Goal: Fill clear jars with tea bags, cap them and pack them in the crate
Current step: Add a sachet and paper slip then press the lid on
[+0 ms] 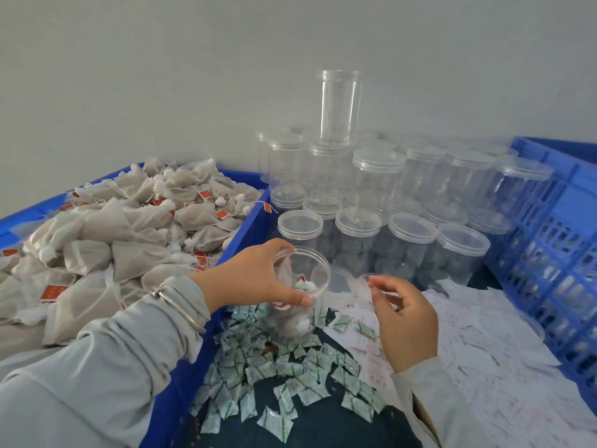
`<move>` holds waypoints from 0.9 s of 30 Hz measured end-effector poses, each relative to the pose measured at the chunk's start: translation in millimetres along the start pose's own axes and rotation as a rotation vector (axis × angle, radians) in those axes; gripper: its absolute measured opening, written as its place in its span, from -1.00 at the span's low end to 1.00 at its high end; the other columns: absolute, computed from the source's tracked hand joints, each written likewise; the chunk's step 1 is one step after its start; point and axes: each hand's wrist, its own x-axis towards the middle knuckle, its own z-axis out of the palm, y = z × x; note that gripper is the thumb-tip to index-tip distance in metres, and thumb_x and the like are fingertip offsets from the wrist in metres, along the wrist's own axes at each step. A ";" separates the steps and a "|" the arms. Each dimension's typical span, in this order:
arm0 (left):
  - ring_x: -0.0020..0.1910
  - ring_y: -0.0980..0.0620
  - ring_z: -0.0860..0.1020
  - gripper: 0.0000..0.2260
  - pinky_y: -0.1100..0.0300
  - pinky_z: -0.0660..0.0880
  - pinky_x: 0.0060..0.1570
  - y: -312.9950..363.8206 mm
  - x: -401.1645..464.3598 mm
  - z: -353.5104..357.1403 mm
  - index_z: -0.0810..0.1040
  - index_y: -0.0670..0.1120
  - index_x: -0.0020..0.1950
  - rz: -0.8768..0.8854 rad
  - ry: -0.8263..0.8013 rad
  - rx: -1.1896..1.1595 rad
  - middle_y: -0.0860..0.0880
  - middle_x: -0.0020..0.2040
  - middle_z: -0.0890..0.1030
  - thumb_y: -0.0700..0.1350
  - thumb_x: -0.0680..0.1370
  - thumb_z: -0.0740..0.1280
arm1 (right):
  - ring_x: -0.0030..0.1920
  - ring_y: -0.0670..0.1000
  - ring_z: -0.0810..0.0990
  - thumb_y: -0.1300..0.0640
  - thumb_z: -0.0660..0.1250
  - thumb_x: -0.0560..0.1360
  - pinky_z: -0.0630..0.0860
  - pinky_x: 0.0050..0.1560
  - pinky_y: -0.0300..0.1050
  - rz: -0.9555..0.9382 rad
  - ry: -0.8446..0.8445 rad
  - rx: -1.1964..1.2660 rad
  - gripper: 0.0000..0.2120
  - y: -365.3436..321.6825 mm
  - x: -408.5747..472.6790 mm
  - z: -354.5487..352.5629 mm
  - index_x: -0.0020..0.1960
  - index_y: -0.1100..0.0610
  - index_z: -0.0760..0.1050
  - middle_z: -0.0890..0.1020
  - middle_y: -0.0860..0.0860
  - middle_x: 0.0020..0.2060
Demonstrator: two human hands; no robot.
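**Open jar gripped at the rim**

Clear round plastic jar (298,286), uncapped, upright, holding a few gauzy tea bags. Gripped by left hand (258,276), fingers and thumb curled round its rim. Right hand (403,315) just beside, fingers loosely curled, seemingly empty. Blue crate (255,218) of soft mesh tea bags (106,227) left.

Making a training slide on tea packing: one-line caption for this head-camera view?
Left hand grips an open jar partly filled with tea bags; right hand hovers beside it.
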 end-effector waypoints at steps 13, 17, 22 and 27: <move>0.07 0.15 0.44 0.01 0.31 0.31 -0.10 28.2 1.7 13.3 0.34 0.08 0.36 -0.057 0.162 -0.129 0.20 0.12 0.47 0.49 -0.02 0.34 | 0.25 -0.02 0.37 0.12 0.44 0.41 0.19 0.20 -0.32 0.136 -0.449 -0.502 -0.72 53.7 -12.6 -20.3 0.13 0.05 0.61 0.51 -0.04 0.16; 0.14 0.14 0.43 0.07 0.25 0.32 0.03 30.9 -1.1 19.3 0.30 0.05 0.40 -0.061 0.125 -0.094 0.15 0.22 0.45 0.49 -0.04 0.33 | 0.33 -0.06 0.23 -0.01 0.48 0.36 0.12 0.30 -0.27 0.151 -0.472 -0.577 -0.65 62.5 -21.5 -16.4 0.13 -0.01 0.61 0.39 -0.07 0.26; 0.10 0.15 0.45 0.03 0.28 0.34 -0.04 29.4 -2.4 20.8 0.32 0.06 0.37 -0.052 0.080 -0.062 0.16 0.20 0.47 0.49 -0.02 0.33 | 0.28 -0.06 0.27 -0.02 0.43 0.43 0.17 0.23 -0.28 0.162 -0.404 -0.560 -0.75 70.8 -19.5 -13.8 0.07 0.03 0.65 0.45 -0.07 0.21; 0.07 0.17 0.44 -0.03 0.34 0.33 -0.11 26.1 -2.4 19.9 0.31 0.07 0.36 -0.047 0.057 -0.025 0.17 0.15 0.45 0.46 0.03 0.36 | 0.20 -0.02 0.38 0.15 0.40 0.47 0.22 0.18 -0.27 0.164 -0.258 -0.435 -0.90 69.8 -13.5 -15.4 -0.06 0.08 0.69 0.53 -0.10 0.04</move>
